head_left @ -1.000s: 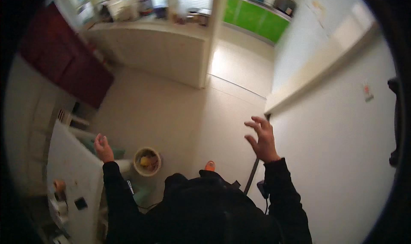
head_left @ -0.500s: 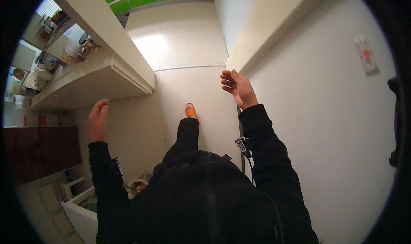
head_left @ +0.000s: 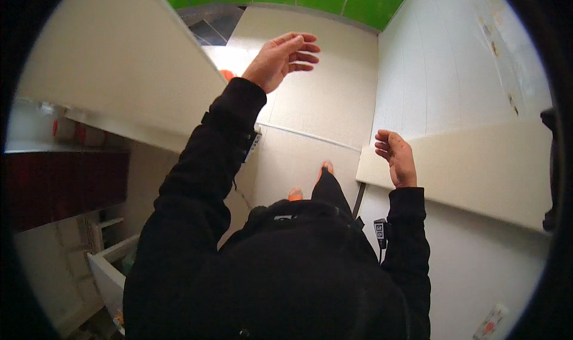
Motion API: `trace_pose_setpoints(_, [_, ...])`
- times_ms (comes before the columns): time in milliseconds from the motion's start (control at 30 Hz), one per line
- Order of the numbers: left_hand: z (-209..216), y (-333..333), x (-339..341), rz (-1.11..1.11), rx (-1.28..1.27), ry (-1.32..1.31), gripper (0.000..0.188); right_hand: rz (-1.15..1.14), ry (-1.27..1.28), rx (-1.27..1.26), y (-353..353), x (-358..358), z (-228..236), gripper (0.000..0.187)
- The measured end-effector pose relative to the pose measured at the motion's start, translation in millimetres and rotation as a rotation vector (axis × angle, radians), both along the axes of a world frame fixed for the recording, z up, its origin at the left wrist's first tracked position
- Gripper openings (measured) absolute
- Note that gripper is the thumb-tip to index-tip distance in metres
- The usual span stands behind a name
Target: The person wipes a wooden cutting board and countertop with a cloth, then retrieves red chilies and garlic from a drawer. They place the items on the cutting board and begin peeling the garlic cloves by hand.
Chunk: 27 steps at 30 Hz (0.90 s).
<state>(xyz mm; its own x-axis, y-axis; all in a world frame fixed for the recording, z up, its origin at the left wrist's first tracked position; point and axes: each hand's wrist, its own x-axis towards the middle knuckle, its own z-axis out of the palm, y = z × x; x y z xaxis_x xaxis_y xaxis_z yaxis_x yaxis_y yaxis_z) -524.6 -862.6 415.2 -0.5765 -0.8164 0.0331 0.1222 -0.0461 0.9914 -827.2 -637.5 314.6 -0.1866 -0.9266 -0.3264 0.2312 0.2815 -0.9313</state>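
Note:
My left hand is stretched far forward over the pale floor, its fingers apart and loosely bent, with nothing in it. A small orange-red thing shows beside its wrist, partly hidden, and I cannot make out what it is. My right hand hangs in the air near the end of the cream wall edge. Its fingers curl slightly with gaps between them, and it is empty too. Black sleeves cover both forearms, each with a small device strapped on. Below, my feet wear orange slippers.
Green cabinet fronts stand at the far end. A tall cream panel rises on the left, with a dark red surface and an open white drawer or box nearer. A thin strip crosses the floor. White wall panels flank the right.
My left arm has swung forward and to the right. The view has advanced and turned, so the green fronts look larger and the mirrored shelf has left view. Both hands stay empty.

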Motion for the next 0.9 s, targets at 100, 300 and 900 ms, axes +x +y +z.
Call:
trace_pose_setpoints(100, [-11, 25, -1, 0.058, 0.03, -0.098, 0.045, 0.086, 0.109, 0.022, 11, -4, 3, 0.041])
trace_pose_setpoints(300, [-51, 20, 11, 0.107, 0.259, -0.241, 0.04, 0.201, 0.194, 0.03, -9, -67, 5, 0.041])
trace_pose_setpoints(900, [-225, -246, 356, 0.935, 0.651, -0.344, 0.033, 0.726, 0.441, -0.147, -665, 153, -41, 0.027])
